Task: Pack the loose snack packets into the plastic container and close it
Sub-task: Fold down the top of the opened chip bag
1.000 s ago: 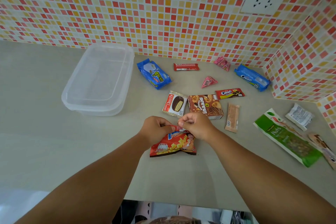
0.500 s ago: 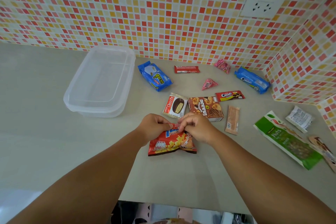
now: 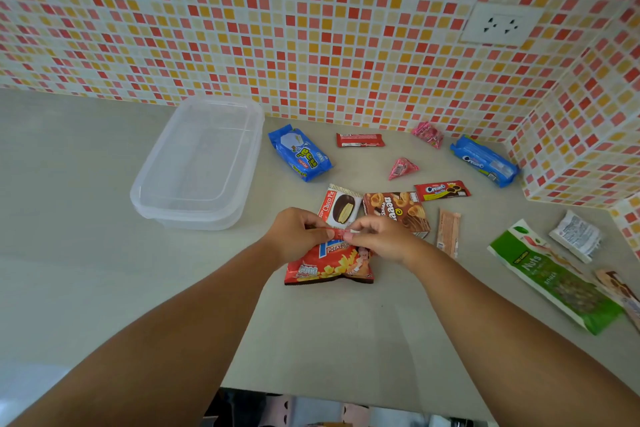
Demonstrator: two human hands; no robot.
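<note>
Left hand [image 3: 294,236] and right hand [image 3: 377,241] both pinch the top seam of the red chip bag [image 3: 329,265], fingertips nearly meeting at the middle of the seam. Bag lies flat on the counter [image 3: 104,270], bottom edge toward the person, top edge bunched between the fingers. Can't tell if they're lifting it, folding it or working at the seam.

Step in hand, as I read it: first packet being picked up. Nothing looks packed yet.

Container [image 3: 197,163] sits up-left of the hands, well apart from the bag. Looks empty. A lid appears to sit on it, or the lid and tub are stacked; clear plastic, can't tell which. If the lid is on, it has to come off before anything goes in.

Other packets, all loose on the counter:
- choco pie [image 3: 341,206] and brown biscuit box [image 3: 398,211] just beyond the hands, box partly hidden by the right hand
- tan stick [image 3: 448,232] beside the box
- blue cookie pack [image 3: 299,154], red bar [image 3: 360,140], pink triangle [image 3: 401,168], small red cream pack [image 3: 441,190] further back
- pink candy [image 3: 427,133] and blue Oreo pack [image 3: 485,161] near the wall [image 3: 311,28]
- green nuts bag [image 3: 554,276], white sachet [image 3: 575,236] and one more packet [image 3: 618,291] at far right, cut by the frame edge

Next move: free one hand for the lid, carry the bag left. Bag is puffy and light, so a seam pinch should hold.
</note>
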